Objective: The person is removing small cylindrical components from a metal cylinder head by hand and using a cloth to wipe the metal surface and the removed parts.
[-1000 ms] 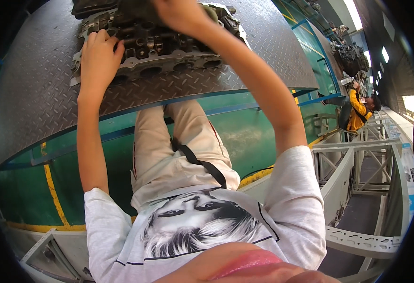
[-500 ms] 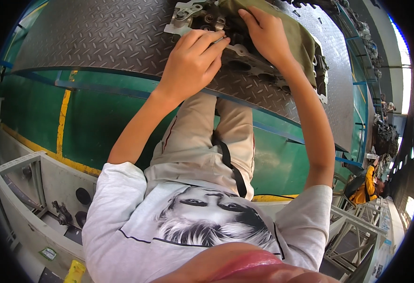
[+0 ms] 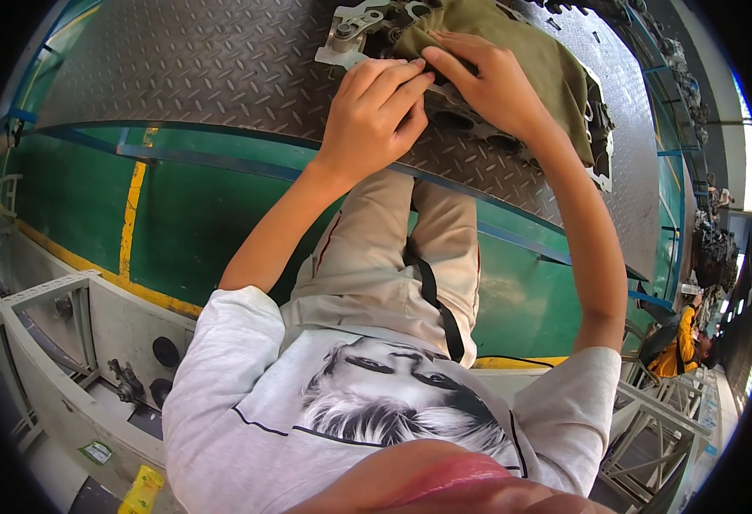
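An engine block [image 3: 453, 120], with dark round bores along its near side, lies on the tread-plate table. Olive-green cloth [image 3: 539, 60] drapes over most of its top. My right hand [image 3: 496, 86] rests on the cloth, thumb and fingers closed on a fold near its left end. Close beside those fingertips is my left hand [image 3: 371, 116], at the engine's near edge. Its fingers are bent and pressed together; what they hold, if anything, is hidden. A pale metal bracket [image 3: 346, 34] sticks out uncovered at the engine's left end.
The patterned metal table [image 3: 196, 68] has a blue frame edge [image 3: 213, 164] in front of my legs. Below is a green floor with a yellow line [image 3: 133, 206]. Grey metal racks stand behind me. A person in yellow [image 3: 680, 347] is far right.
The cloth's left end has come further left over the engine's uncovered parts, with my right hand on it. My two hands' fingertips are now closer together. The whole view has shifted slightly.
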Action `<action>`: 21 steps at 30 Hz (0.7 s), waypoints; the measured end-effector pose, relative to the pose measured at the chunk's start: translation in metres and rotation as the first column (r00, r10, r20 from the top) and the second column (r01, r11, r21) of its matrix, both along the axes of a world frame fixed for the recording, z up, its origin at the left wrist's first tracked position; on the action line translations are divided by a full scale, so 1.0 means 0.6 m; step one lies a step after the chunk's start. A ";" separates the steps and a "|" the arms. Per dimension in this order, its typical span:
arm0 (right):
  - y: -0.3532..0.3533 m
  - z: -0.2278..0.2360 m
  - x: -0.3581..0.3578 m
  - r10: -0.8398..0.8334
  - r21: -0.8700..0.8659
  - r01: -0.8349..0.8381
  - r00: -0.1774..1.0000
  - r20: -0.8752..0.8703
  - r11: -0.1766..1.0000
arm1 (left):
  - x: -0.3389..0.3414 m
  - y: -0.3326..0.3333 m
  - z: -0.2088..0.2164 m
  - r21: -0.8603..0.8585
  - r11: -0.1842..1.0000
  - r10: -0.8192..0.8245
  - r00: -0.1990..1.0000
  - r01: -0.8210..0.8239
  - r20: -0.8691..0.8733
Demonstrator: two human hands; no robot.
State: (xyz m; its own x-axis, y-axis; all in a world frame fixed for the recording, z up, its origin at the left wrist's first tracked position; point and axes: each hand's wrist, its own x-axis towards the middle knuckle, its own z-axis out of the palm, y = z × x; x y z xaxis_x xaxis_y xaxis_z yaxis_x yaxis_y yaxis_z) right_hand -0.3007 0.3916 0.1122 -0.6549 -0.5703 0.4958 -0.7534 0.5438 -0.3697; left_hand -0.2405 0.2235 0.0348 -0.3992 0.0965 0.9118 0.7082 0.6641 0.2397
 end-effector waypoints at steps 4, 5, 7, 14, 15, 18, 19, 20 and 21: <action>0.016 0.022 -0.009 -0.168 0.162 0.120 0.929 0.330 0.980 | 0.000 -0.001 -0.001 0.001 1.000 -0.012 1.000 0.012 -0.009; 0.014 0.021 -0.010 -0.180 0.188 0.119 0.918 0.353 0.975 | 0.000 -0.002 -0.001 0.004 1.000 -0.018 1.000 0.018 -0.018; 0.007 0.011 -0.012 -0.188 0.189 0.162 0.974 0.129 0.968 | -0.001 -0.003 -0.002 0.001 1.000 -0.018 1.000 0.018 -0.019; -0.003 -0.009 -0.026 -0.156 0.245 0.168 0.985 -0.070 0.955 | 0.002 0.002 -0.005 0.047 0.999 -0.019 1.000 0.020 -0.005; -0.006 -0.009 -0.024 -0.186 0.241 0.193 0.981 -0.050 0.951 | 0.003 0.003 -0.004 0.048 0.999 -0.019 1.000 0.019 -0.009; -0.017 -0.009 -0.020 -0.237 0.241 0.244 0.970 -0.058 0.939 | 0.005 0.004 0.000 0.057 0.998 -0.005 1.000 0.006 -0.006; -0.020 -0.010 -0.018 -0.240 0.232 0.255 0.966 -0.094 0.938 | 0.005 0.003 0.001 0.046 0.999 -0.013 1.000 0.013 0.001; -0.020 -0.009 -0.017 -0.260 0.240 0.272 0.962 -0.079 0.932 | 0.005 0.001 0.002 0.038 0.999 -0.021 1.000 0.021 0.008; -0.020 -0.009 -0.017 -0.247 0.223 0.265 0.963 -0.107 0.938 | 0.005 0.000 0.002 0.034 0.999 -0.016 1.000 0.016 0.001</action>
State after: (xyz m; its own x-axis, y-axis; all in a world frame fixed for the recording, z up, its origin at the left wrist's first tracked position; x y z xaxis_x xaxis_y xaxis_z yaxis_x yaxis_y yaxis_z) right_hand -0.3107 0.3798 0.1067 -0.7594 -0.4939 0.4235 -0.5982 0.7860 -0.1559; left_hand -0.2377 0.2233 0.0358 -0.3993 0.0721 0.9140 0.7181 0.6443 0.2628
